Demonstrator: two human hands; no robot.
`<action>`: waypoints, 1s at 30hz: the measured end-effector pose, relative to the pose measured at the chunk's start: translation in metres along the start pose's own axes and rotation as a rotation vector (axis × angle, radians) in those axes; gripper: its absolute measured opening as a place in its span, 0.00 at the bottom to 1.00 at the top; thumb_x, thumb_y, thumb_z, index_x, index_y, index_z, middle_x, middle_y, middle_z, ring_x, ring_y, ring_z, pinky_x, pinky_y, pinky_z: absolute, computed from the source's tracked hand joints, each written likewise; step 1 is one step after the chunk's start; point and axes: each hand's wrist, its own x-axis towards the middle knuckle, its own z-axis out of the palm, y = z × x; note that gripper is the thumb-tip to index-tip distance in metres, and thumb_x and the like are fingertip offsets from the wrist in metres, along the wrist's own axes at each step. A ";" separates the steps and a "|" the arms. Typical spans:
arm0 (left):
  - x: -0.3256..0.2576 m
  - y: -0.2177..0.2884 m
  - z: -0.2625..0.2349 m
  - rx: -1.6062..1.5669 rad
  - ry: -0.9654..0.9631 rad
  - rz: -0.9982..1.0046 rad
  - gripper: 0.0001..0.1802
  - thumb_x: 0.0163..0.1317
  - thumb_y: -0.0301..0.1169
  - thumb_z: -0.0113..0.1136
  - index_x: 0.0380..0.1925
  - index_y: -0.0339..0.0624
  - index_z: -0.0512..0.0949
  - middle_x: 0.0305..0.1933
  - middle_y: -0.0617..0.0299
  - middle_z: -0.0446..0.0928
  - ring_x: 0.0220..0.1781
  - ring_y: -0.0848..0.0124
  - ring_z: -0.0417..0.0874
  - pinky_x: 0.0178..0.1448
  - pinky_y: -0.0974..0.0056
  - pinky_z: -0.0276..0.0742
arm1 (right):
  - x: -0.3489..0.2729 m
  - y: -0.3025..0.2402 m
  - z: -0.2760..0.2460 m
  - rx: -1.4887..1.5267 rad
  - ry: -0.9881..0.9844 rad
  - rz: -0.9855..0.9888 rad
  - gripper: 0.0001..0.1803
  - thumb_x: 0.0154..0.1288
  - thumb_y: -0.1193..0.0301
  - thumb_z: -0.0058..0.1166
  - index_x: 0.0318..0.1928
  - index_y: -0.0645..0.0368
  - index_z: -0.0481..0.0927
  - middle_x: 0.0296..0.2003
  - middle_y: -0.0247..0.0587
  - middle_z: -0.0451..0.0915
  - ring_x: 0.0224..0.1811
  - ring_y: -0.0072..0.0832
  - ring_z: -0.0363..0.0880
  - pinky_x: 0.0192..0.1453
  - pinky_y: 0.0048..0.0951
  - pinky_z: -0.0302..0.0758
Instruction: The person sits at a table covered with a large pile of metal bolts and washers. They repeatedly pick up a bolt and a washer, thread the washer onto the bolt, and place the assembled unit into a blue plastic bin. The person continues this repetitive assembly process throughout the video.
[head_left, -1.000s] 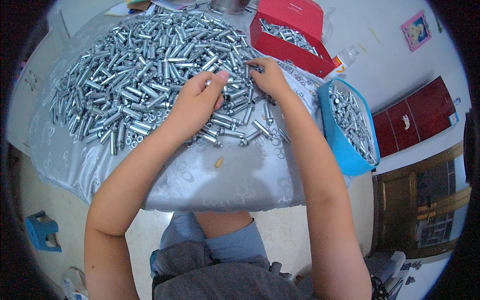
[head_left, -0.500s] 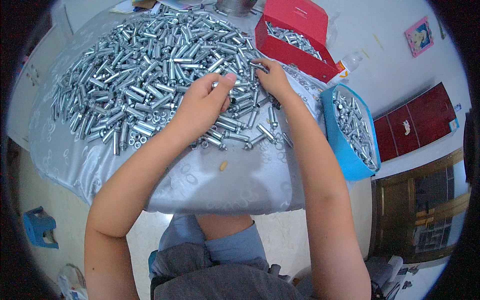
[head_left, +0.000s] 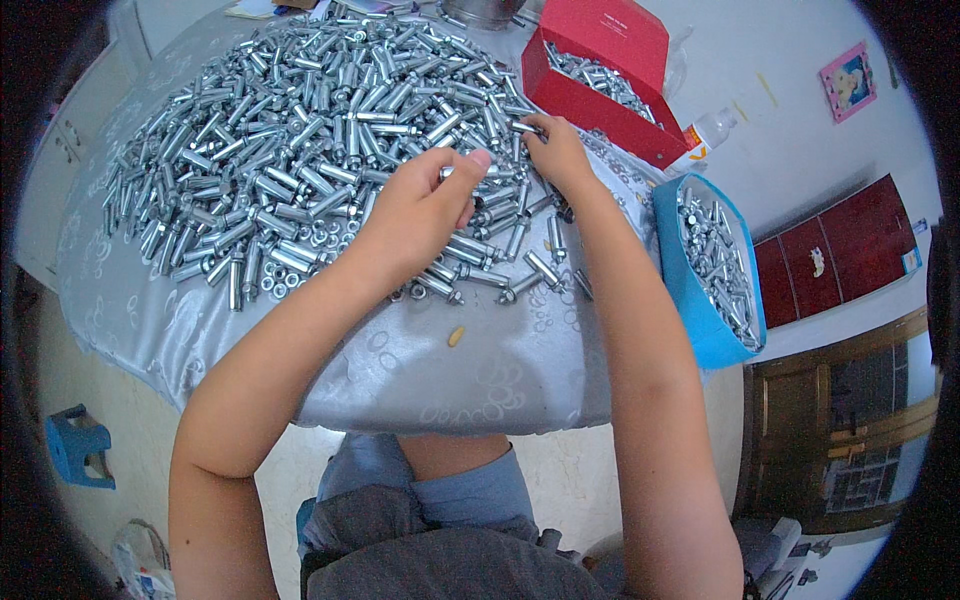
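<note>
A large heap of silvery expansion bolts [head_left: 300,150] covers much of the table, with loose nuts [head_left: 280,275] along its near edge. My left hand [head_left: 428,205] is over the near right part of the heap, fingers curled in and thumb laid along the top; whatever is inside the grip is hidden. Farther right, at the heap's edge, my right hand [head_left: 560,158] pinches an expansion bolt [head_left: 523,127] whose end pokes out past the fingertips. A few single bolts [head_left: 542,268] lie apart on the cloth between my forearms.
A grey patterned cloth [head_left: 400,390] covers the table. Back right stands an opened red box [head_left: 610,110] of bolts, beside a clear bottle [head_left: 710,130]. A blue bin [head_left: 690,310] full of bolts is right of my right forearm. A small yellowish piece [head_left: 456,336] lies near the front.
The view has shifted slightly, so the table's contents sit a little differently in the picture. Both hands keep nearly the same pose over the heap.
</note>
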 end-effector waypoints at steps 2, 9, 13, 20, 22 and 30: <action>-0.001 0.002 0.000 0.017 0.005 -0.004 0.21 0.60 0.45 0.46 0.19 0.37 0.69 0.15 0.65 0.67 0.17 0.79 0.65 0.23 0.72 0.60 | -0.002 -0.002 -0.002 0.015 -0.007 0.000 0.14 0.52 0.67 0.48 0.40 0.53 0.76 0.38 0.52 0.73 0.44 0.45 0.71 0.48 0.40 0.67; 0.001 -0.001 0.000 0.031 0.023 0.026 0.19 0.60 0.46 0.46 0.21 0.41 0.68 0.14 0.69 0.64 0.16 0.81 0.61 0.20 0.74 0.55 | -0.026 -0.017 -0.019 -0.144 -0.015 -0.004 0.15 0.51 0.67 0.46 0.40 0.58 0.75 0.37 0.56 0.72 0.42 0.46 0.71 0.46 0.41 0.69; 0.002 -0.006 0.001 0.025 0.017 0.046 0.19 0.60 0.47 0.46 0.23 0.43 0.68 0.13 0.71 0.63 0.15 0.83 0.59 0.18 0.75 0.52 | -0.032 -0.014 -0.026 -0.212 -0.058 -0.016 0.17 0.51 0.66 0.47 0.42 0.58 0.74 0.38 0.55 0.72 0.42 0.46 0.71 0.47 0.40 0.69; 0.002 -0.002 0.000 0.063 0.024 0.007 0.21 0.60 0.45 0.45 0.20 0.38 0.69 0.15 0.66 0.67 0.17 0.80 0.64 0.23 0.73 0.59 | -0.055 -0.019 -0.045 -0.190 -0.089 -0.051 0.17 0.51 0.65 0.47 0.43 0.56 0.75 0.37 0.53 0.72 0.43 0.46 0.70 0.49 0.39 0.68; 0.001 -0.003 0.000 0.064 0.022 0.011 0.21 0.60 0.45 0.45 0.20 0.38 0.69 0.15 0.66 0.67 0.17 0.80 0.64 0.23 0.73 0.59 | -0.060 -0.021 -0.048 -0.171 -0.086 -0.063 0.17 0.51 0.68 0.46 0.43 0.57 0.74 0.38 0.54 0.71 0.43 0.45 0.70 0.50 0.37 0.67; 0.000 0.000 0.001 0.057 0.020 -0.010 0.20 0.60 0.45 0.46 0.21 0.38 0.69 0.14 0.67 0.66 0.17 0.80 0.63 0.22 0.73 0.59 | -0.079 -0.012 -0.061 -0.018 -0.093 0.050 0.13 0.49 0.70 0.48 0.37 0.58 0.78 0.36 0.52 0.73 0.40 0.43 0.72 0.48 0.34 0.67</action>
